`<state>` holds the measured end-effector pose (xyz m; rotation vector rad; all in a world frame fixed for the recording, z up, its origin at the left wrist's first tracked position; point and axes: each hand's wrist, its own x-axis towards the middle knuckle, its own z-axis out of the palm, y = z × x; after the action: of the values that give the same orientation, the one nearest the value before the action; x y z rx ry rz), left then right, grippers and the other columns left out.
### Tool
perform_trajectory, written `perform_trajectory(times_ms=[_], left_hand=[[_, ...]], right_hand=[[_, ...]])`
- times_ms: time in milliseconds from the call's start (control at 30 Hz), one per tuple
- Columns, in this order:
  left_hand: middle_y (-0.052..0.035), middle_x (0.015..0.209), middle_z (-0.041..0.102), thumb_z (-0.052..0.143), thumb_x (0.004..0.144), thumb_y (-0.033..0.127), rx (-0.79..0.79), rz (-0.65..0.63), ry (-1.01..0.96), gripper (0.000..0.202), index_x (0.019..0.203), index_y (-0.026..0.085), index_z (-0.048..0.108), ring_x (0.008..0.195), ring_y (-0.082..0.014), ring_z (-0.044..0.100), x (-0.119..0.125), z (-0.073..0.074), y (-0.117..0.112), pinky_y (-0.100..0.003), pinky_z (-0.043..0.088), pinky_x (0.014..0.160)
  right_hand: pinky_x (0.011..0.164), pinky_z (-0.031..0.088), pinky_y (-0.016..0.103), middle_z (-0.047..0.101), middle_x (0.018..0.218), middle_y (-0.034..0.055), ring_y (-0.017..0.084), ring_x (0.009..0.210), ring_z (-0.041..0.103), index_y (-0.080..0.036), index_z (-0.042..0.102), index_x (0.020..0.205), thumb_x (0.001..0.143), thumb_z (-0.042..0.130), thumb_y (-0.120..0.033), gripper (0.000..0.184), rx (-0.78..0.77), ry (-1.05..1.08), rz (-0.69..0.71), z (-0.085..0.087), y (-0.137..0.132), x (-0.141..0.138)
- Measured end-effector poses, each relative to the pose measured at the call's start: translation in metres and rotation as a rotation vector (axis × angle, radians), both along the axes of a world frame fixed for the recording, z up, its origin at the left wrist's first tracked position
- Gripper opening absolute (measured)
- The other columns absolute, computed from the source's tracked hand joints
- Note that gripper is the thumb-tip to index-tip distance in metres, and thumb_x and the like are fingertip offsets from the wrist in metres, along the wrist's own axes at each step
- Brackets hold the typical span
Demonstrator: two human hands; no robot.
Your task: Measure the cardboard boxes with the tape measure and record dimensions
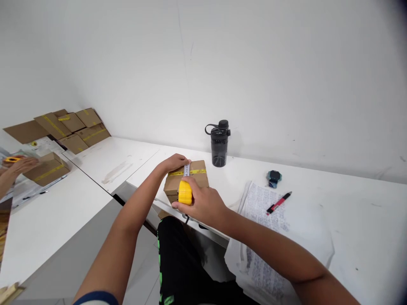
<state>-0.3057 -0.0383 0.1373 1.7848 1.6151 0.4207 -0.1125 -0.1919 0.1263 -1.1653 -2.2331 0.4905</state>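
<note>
A small cardboard box (200,180) with yellow tape across its top sits at the near edge of the white table (349,220). My right hand (203,205) is closed round a yellow tape measure (185,192) held against the box's near side. Its white blade (187,171) runs up over the box top. My left hand (174,163) rests on the far left top edge of the box, fingers curled, pinning the blade's end there.
A dark water bottle (219,143) stands behind the box. To the right lie printed papers (263,207), a red and black pen (279,202) and a small dark device (274,178). At far left, another person's hand (22,164) rests on a taped box (47,169); several flat boxes (73,127) lean on the wall.
</note>
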Motion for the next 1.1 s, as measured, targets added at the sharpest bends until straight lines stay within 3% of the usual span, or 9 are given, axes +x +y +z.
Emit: perform_trajectory(times_ms=[133, 267, 367, 467, 567, 733, 833, 933, 1100], left_hand=[[-0.0027, 0.076, 0.067, 0.063, 0.080, 0.056, 0.224, 0.029, -0.065, 0.040, 0.083, 0.017, 0.068, 0.072, -0.0176, 0.059, 0.007, 0.012, -0.021, -0.031, 0.047, 0.067], [-0.0082, 0.105, 0.072, 0.068, 0.080, 0.053, 0.428, 0.001, -0.311, 0.038, 0.091, 0.017, 0.069, 0.096, -0.0200, 0.063, 0.026, 0.046, -0.063, -0.034, 0.049, 0.087], [-0.0095, 0.105, 0.072, 0.073, 0.077, 0.053, 0.425, -0.003, -0.411, 0.040, 0.091, 0.016, 0.067, 0.097, -0.0215, 0.065, 0.044, 0.068, -0.090, -0.037, 0.050, 0.089], [-0.0112, 0.111, 0.071, 0.051, 0.089, 0.064, 0.373, -0.062, -0.430, 0.052, 0.100, 0.016, 0.068, 0.105, -0.0240, 0.064, 0.054, 0.070, -0.100, -0.040, 0.049, 0.095], [-0.0139, 0.138, 0.059, 0.023, 0.093, 0.071, 0.348, -0.151, -0.202, 0.074, 0.127, 0.018, 0.061, 0.130, -0.0288, 0.053, 0.048, 0.051, -0.102, -0.047, 0.038, 0.110], [-0.0209, 0.162, 0.025, 0.075, 0.057, 0.075, 0.393, -0.155, 0.311, 0.122, 0.153, 0.013, 0.033, 0.150, -0.0404, 0.018, -0.003, 0.004, -0.117, -0.053, 0.011, 0.123], [-0.0137, 0.162, 0.027, 0.073, 0.065, 0.069, 0.467, 0.025, 0.199, 0.110, 0.155, 0.022, 0.030, 0.151, -0.0360, 0.019, -0.040, -0.025, -0.134, -0.051, 0.015, 0.123], [-0.0130, 0.147, 0.051, 0.061, 0.074, 0.073, 0.516, 0.261, -0.073, 0.090, 0.147, 0.023, 0.043, 0.142, -0.0353, 0.039, -0.050, -0.063, -0.150, -0.050, 0.033, 0.117], [-0.0147, 0.133, 0.062, 0.049, 0.081, 0.076, 0.480, 0.167, -0.195, 0.076, 0.133, 0.021, 0.056, 0.127, -0.0360, 0.054, -0.011, -0.127, -0.148, -0.052, 0.041, 0.109]], right_hand=[[0.063, 0.047, 0.036, 0.075, 0.087, 0.0118, 0.030, 0.069, 0.069, -0.014, 0.046, 0.140, 0.082, 0.062, -0.057, 0.074, 0.051, -0.010, -0.012, -0.002, 0.002, 0.001], [0.062, 0.049, 0.034, 0.075, 0.095, 0.0094, 0.027, 0.071, 0.070, -0.019, 0.048, 0.141, 0.084, 0.058, -0.037, 0.061, 0.226, 0.095, -0.071, 0.000, 0.013, 0.014], [0.065, 0.052, 0.031, 0.072, 0.116, 0.0065, 0.022, 0.079, 0.070, -0.026, 0.051, 0.139, 0.083, 0.055, -0.025, 0.056, 0.355, 0.217, -0.078, 0.008, 0.021, 0.034], [0.064, 0.053, 0.028, 0.069, 0.122, 0.0038, 0.019, 0.080, 0.069, -0.030, 0.052, 0.138, 0.083, 0.055, -0.022, 0.056, 0.369, 0.311, -0.019, 0.016, 0.025, 0.053], [0.067, 0.055, 0.028, 0.063, 0.134, 0.0031, 0.016, 0.081, 0.069, -0.033, 0.049, 0.141, 0.085, 0.058, -0.026, 0.057, 0.279, 0.446, 0.038, 0.022, 0.036, 0.067], [0.049, 0.050, 0.024, 0.070, 0.112, 0.0079, 0.014, 0.063, 0.066, -0.027, 0.044, 0.142, 0.081, 0.069, -0.045, 0.068, -0.130, 0.887, 0.082, 0.023, 0.071, 0.080], [0.038, 0.040, 0.020, 0.071, 0.090, 0.0037, 0.012, 0.051, 0.061, -0.025, 0.038, 0.142, 0.079, 0.069, -0.056, 0.076, -0.319, 1.107, 0.062, 0.024, 0.085, 0.087], [0.037, 0.038, 0.018, 0.070, 0.097, 0.0042, 0.014, 0.061, 0.067, -0.029, 0.040, 0.139, 0.076, 0.072, -0.057, 0.076, -0.291, 1.222, 0.060, 0.029, 0.087, 0.093], [0.038, 0.042, 0.019, 0.065, 0.110, 0.0055, 0.022, 0.079, 0.072, -0.033, 0.042, 0.137, 0.075, 0.072, -0.057, 0.073, -0.223, 1.175, 0.125, 0.034, 0.084, 0.099]])
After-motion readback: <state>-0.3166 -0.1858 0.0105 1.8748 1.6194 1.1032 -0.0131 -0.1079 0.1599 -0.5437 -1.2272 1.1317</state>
